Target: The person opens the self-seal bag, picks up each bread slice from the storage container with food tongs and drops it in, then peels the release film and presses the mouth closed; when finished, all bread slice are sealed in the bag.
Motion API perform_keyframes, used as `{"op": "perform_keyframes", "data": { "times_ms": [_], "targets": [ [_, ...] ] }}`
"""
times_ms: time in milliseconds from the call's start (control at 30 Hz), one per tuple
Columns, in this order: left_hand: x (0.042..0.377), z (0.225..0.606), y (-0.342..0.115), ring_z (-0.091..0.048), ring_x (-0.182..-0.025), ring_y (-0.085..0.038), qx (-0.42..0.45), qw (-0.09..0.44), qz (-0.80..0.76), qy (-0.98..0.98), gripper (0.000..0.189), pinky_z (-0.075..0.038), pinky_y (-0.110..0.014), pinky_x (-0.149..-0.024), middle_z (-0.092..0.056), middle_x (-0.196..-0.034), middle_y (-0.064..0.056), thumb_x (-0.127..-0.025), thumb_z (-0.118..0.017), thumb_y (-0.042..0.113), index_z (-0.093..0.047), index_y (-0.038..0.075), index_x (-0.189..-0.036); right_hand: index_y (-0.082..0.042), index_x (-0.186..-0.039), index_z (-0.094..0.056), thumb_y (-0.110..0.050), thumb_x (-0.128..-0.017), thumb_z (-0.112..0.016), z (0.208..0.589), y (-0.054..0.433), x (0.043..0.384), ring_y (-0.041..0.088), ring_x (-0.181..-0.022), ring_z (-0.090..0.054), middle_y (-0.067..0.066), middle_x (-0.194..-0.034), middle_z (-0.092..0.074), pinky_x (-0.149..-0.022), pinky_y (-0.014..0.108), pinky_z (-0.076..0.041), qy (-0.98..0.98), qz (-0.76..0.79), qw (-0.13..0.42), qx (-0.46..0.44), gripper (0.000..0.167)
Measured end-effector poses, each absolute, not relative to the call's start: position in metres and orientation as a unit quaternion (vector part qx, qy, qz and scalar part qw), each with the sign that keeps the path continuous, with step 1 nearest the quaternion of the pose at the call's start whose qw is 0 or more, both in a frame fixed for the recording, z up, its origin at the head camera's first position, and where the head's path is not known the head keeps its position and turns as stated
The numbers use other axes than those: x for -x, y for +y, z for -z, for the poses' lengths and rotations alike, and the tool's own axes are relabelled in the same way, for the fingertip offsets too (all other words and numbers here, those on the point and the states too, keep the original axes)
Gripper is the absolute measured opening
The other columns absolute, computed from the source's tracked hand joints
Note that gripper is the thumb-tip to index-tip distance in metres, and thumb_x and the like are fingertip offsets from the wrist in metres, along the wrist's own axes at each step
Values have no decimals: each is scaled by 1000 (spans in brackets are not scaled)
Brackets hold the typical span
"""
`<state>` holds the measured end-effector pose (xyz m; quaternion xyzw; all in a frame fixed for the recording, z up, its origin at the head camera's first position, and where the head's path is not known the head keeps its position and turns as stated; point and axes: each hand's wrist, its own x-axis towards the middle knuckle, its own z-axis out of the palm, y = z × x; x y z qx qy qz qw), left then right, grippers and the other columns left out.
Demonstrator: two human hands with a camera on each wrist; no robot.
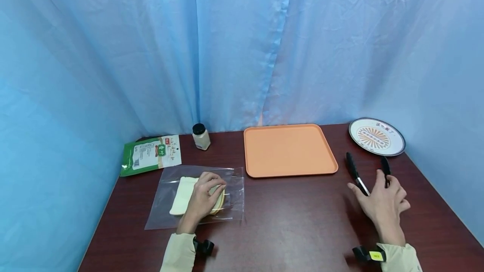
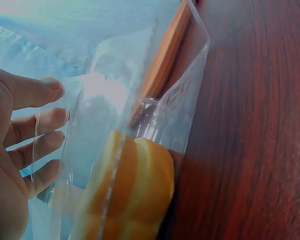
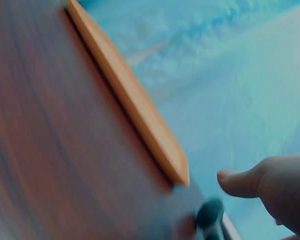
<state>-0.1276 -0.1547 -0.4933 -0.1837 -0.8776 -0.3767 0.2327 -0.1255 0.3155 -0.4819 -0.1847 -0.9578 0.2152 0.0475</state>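
On the left of the table, sliced bread [image 1: 182, 196] lies inside a clear plastic bag [image 1: 156, 216]. Over the bread is my left hand [image 1: 204, 194], its fingers bent downward in the head view. From the left wrist, a gap shows between thumb and fingers, and clear film overlaps the fingertips beside the bread [image 2: 150, 185]. My right hand [image 1: 385, 209] is spread over a pair of tongs [image 1: 351, 165] with black tips and metal arms; their near end is hidden beneath it. The right wrist view has the thumb [image 3: 240, 183] extended above a blurred black tong tip [image 3: 210, 212].
An orange tray [image 1: 289, 150] lies at the back middle, with a white patterned plate [image 1: 374, 137] to its right. A green and white packet [image 1: 151, 154] and a black-capped jar [image 1: 201, 137] stand at the back left. Blue curtains [image 1: 242, 53] enclose the table [image 1: 287, 226].
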Motion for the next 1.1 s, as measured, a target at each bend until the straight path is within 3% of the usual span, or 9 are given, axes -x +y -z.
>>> {"op": "perform_keyframes", "data": {
  "times_ms": [200, 333, 900, 1100],
  "targets": [
    [127, 494, -154, -58, -90, -15, 191, 238, 371, -877, 6, -51, -33, -77, -67, -86, 0, -81, -80, 4, -78, 7, -86, -1, -144, -40, -40, -91, -70, 472, 273, 121, 63, -128, -23, 37, -147, -25, -85, 74, -22, -971, -204, 94, 85, 73],
    [127, 494, -154, -58, -88, -16, 201, 247, 363, -876, 6, -50, -32, -76, -67, -84, 0, -80, -81, 4, -78, 8, -84, 0, -136, -49, -30, -86, -77, 474, 249, 120, 59, -128, -28, 32, -143, -33, -87, 73, -23, -970, -209, 122, 30, 64],
    [126, 489, -156, -61, -99, -22, 193, 258, 346, -881, 15, -51, -41, -86, -71, -93, -3, -78, -82, 3, -78, 9, -92, -3, -125, -64, -22, -86, -77, 479, 200, 132, 47, -122, -45, 25, -132, -53, -90, 66, -26, -958, -241, 132, -83, 46],
    [129, 477, -160, -62, -104, -24, 192, 217, 342, -894, 13, -53, -46, -90, -72, -102, -8, -83, -80, 6, -77, 10, -94, -5, -126, -65, -23, -88, -76, 469, 181, 145, 40, -122, -56, 22, -131, -60, -88, 60, -32, -949, -265, 132, -109, 44]
  ]
}}
